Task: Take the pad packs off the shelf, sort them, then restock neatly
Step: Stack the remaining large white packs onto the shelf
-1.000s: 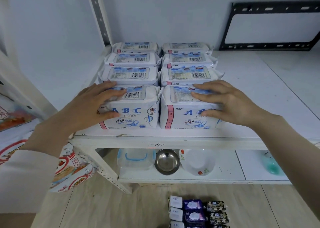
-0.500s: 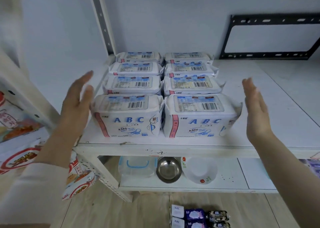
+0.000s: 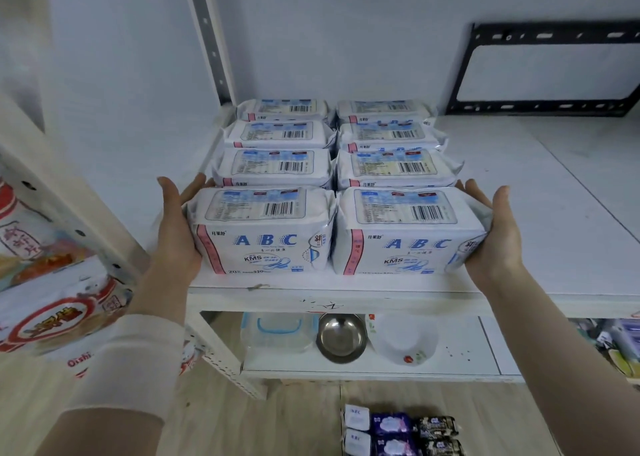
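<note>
Head view, surroundings first. Red-and-white snack bags (image 3: 52,310) hang at the near left, behind a slanted white post (image 3: 69,210). An upright post (image 3: 207,40) with holes rises at the far left corner of the shelf (image 3: 554,220). On the lower board under the shelf stand a plastic box (image 3: 277,331), a steel bowl (image 3: 342,338) and a white bowl (image 3: 405,341) in a row. Small packs (image 3: 394,428) in white, purple and dark wrappers lie on the floor below them. A black bracket (image 3: 540,71) hangs on the far right wall.

Eight pad packs (image 3: 277,165) sit on the left part of the shelf in two columns of four, running near to far. Each lies with its long axis left to right, barcode side up and ABC face toward the near edge.

The left hand (image 3: 176,234) stands on edge with its fingers straight, palm flat against the left end of the near left pack (image 3: 263,230). That pack touches the near right pack (image 3: 408,234). The right hand (image 3: 495,234) presses this pack's right end the same way, fingers straight and curled round nothing.
</note>
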Available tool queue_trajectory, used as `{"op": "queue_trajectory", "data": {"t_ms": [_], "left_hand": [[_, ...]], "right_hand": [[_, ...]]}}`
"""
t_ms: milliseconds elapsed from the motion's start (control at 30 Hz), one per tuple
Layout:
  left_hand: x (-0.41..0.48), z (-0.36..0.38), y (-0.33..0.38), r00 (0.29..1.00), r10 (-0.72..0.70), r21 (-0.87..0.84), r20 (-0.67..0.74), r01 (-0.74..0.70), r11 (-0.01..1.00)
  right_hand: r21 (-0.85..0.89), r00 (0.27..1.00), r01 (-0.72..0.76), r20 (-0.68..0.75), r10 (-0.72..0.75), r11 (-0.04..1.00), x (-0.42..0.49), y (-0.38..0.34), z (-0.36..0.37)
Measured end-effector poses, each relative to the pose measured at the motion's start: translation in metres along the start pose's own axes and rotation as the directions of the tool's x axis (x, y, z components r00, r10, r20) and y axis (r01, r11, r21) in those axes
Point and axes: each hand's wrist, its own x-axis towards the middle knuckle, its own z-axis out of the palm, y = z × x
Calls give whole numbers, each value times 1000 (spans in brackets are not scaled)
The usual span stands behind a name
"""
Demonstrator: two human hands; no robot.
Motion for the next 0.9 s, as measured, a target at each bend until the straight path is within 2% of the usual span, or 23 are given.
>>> {"op": "queue_trajectory", "data": {"t_ms": [267, 433, 600, 733, 833, 900], "left_hand": [[10, -8, -4, 991, -24, 22, 130, 21, 1000], [12, -8, -6, 993, -8, 37, 117, 4, 999], [9, -4, -10, 993, 93, 16, -68, -92, 996], [-2, -3, -12, 962, 135, 46, -237, -128, 991], [-15, 2, -13, 937, 156, 121, -312, -124, 985], [-27, 4, -15, 922, 179, 218, -344, -107, 970]], "right_hand": [[59, 999, -48, 2, 48, 997, 1, 5, 0], [50, 1000, -31, 1, 31, 998, 3, 5, 1], [-78, 1000, 16, -22, -18, 997, -1, 1, 2], [-180, 994, 22, -102, -40, 983, -5, -4, -7], [-318, 983, 50, -154, -103, 947, -6, -9, -26], [-399, 977, 93, -137, -160, 912, -10, -11, -41]]}}
